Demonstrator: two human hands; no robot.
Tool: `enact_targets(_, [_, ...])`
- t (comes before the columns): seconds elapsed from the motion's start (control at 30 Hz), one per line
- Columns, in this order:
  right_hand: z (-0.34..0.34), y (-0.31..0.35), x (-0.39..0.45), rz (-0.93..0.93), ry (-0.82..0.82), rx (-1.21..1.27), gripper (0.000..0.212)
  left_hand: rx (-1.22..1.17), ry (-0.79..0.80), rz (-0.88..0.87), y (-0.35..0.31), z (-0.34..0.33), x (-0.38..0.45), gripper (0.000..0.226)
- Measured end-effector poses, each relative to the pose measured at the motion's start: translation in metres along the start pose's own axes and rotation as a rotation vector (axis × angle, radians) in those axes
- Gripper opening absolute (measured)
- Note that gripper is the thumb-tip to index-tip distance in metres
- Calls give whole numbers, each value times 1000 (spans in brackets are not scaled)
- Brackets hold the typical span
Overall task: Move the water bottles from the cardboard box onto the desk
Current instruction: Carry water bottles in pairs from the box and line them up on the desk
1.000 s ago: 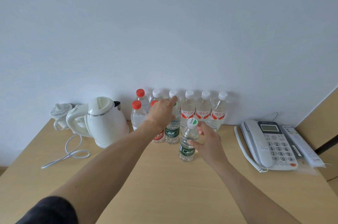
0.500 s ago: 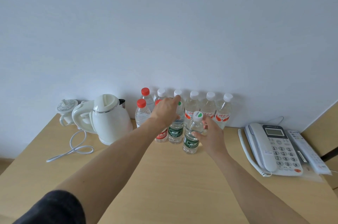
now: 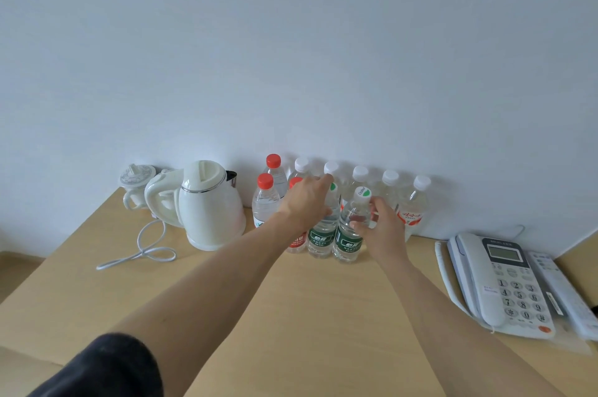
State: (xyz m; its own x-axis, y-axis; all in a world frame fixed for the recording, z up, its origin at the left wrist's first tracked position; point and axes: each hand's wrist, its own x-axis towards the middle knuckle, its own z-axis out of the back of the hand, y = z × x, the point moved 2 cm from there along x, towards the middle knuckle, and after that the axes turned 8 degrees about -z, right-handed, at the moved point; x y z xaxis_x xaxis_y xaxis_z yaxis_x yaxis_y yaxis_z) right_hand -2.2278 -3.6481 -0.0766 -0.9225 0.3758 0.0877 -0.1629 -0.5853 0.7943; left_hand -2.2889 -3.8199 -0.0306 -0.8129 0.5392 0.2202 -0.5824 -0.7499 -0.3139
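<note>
The green-label bottle [image 3: 351, 228] moved back, upright, right hand [image 3: 383, 228] holding.

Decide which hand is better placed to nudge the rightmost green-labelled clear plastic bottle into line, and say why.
Right. The right hand already curls round that green-labelled clear plastic bottle; the left hand grips its neighbour.

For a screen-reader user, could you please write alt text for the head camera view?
Two hands hold two green-labelled water bottles standing side by side on a wooden desk: left hand on one bottle, right hand on the other. More bottles line the wall behind, a white kettle left, a telephone right.
</note>
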Motion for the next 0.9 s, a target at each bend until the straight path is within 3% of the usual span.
enact_targets(0.9, [15,21,5,-4,18,-156,33,5,48,97,-9,13,8,32])
